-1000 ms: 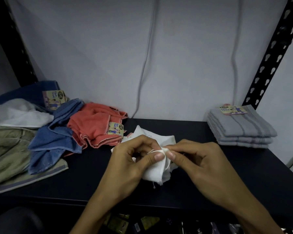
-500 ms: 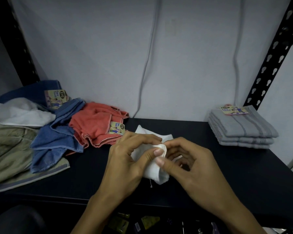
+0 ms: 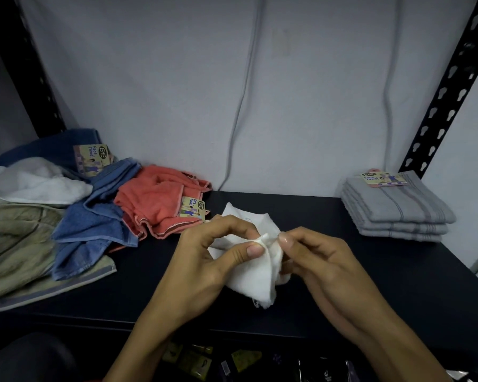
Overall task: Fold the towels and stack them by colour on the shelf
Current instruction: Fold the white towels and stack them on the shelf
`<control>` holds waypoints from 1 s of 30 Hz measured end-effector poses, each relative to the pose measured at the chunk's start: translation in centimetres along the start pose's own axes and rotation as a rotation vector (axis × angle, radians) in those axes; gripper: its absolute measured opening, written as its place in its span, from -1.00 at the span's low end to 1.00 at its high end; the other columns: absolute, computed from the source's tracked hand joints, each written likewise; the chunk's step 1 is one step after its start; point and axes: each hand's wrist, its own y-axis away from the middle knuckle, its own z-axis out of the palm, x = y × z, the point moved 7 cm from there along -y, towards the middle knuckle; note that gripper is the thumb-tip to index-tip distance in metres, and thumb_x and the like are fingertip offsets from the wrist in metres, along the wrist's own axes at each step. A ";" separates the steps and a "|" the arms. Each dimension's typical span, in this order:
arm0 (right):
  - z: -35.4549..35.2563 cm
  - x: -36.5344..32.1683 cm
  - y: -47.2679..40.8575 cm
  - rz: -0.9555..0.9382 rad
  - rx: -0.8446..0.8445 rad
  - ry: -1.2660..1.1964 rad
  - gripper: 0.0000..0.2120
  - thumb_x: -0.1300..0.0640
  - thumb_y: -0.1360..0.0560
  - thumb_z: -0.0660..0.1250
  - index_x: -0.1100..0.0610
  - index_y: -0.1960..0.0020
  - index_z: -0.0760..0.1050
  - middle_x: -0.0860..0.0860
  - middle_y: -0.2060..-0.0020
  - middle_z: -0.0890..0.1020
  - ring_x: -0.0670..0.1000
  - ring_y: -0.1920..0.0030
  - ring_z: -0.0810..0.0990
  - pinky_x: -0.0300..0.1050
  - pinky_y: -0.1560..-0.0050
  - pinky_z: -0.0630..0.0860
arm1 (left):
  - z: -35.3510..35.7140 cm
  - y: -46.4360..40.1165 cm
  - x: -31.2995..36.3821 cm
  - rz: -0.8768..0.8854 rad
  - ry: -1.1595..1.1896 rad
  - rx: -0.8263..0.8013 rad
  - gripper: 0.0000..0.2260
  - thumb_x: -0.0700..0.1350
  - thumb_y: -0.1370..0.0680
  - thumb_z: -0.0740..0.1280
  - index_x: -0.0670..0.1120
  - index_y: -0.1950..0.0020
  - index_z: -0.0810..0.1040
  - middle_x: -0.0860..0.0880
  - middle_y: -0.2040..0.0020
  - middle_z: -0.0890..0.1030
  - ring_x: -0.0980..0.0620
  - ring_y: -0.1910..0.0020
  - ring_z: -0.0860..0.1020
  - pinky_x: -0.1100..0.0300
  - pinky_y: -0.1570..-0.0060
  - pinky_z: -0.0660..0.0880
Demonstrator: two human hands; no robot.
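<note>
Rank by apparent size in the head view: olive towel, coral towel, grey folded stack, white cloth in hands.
1. olive towel, cut by the frame edge
2. coral towel and grey folded stack: look alike, not ranked
3. white cloth, partly hidden by left hand and right hand

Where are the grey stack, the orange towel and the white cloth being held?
grey stack (image 3: 398, 208): head view, top towel.
orange towel (image 3: 155, 197): head view, its crumpled middle.
white cloth (image 3: 255, 282): head view, lower fold.

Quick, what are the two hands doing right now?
Left hand: closed, pinching the white towel.
Right hand: closed, pinching the same white towel.
</note>
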 end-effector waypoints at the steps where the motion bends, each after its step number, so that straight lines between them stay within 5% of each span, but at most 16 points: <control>1: 0.1 -0.3 0.1 -0.010 -0.025 0.051 -0.84 0.12 -0.53 0.38 0.21 0.09 0.66 0.19 0.16 0.68 0.11 0.10 0.66 0.01 0.01 0.56 | -0.1 0.0 0.0 0.006 0.016 -0.002 -0.95 -0.01 -0.47 0.50 0.08 0.09 0.67 0.05 0.06 0.71 0.01 0.01 0.65 0.12 -0.07 0.53; 7: 1.4 -1.7 0.9 -0.109 -0.087 0.480 -0.89 0.22 -0.51 0.43 0.05 0.15 0.61 -0.02 0.25 0.65 -0.03 0.19 0.62 -0.16 0.12 0.56 | 0.3 0.0 -0.1 -0.003 0.063 -0.001 -0.96 -0.08 -0.46 0.50 0.04 0.13 0.68 0.08 0.14 0.70 0.12 0.09 0.64 0.35 0.02 0.47; 13: -1.0 -0.7 0.3 -0.121 0.172 0.561 -0.84 0.33 -0.41 0.39 0.08 0.19 0.54 0.00 0.32 0.58 0.01 0.30 0.54 -0.18 0.29 0.51 | -0.1 0.3 0.0 0.005 0.017 0.109 -0.96 -0.03 -0.47 0.49 0.10 0.11 0.67 0.10 0.08 0.70 0.02 0.01 0.66 0.09 -0.09 0.50; 17: -1.6 0.4 0.0 -0.072 0.152 0.635 -0.88 0.20 -0.46 0.45 0.00 0.14 0.55 -0.02 0.28 0.59 -0.03 0.28 0.56 -0.32 0.29 0.47 | 0.1 0.2 0.0 0.014 0.006 0.117 -0.96 -0.05 -0.48 0.47 0.10 0.12 0.66 0.11 0.09 0.70 0.04 0.04 0.65 0.12 -0.07 0.52; 23: -0.1 2.0 0.1 0.016 -0.052 0.649 -0.90 0.06 -0.50 0.47 -0.02 0.19 0.60 -0.09 0.25 0.64 -0.07 0.24 0.60 -0.27 0.24 0.51 | -1.1 -0.2 -1.3 -0.005 0.066 0.227 -0.99 -0.13 -0.49 0.45 -0.02 0.12 0.67 0.03 0.13 0.69 0.15 0.14 0.63 0.33 0.08 0.52; 28: 0.4 1.9 0.4 0.037 -0.154 0.655 -0.88 0.12 -0.50 0.44 0.07 0.20 0.56 0.00 0.27 0.64 -0.07 0.26 0.61 -0.10 0.23 0.58 | -1.6 -0.3 -1.5 0.004 0.055 0.260 -0.98 -0.13 -0.50 0.44 -0.05 0.08 0.66 0.02 0.14 0.68 0.13 0.14 0.64 0.33 0.09 0.53; 30: -1.2 0.6 0.2 0.001 -0.072 0.620 -0.86 0.23 -0.46 0.46 0.12 0.22 0.52 0.08 0.30 0.62 -0.03 0.30 0.57 0.06 0.19 0.55 | -1.8 -0.4 -1.5 0.006 0.083 0.275 -0.97 -0.14 -0.50 0.44 -0.05 0.08 0.66 0.02 0.15 0.68 0.14 0.15 0.63 0.32 0.08 0.53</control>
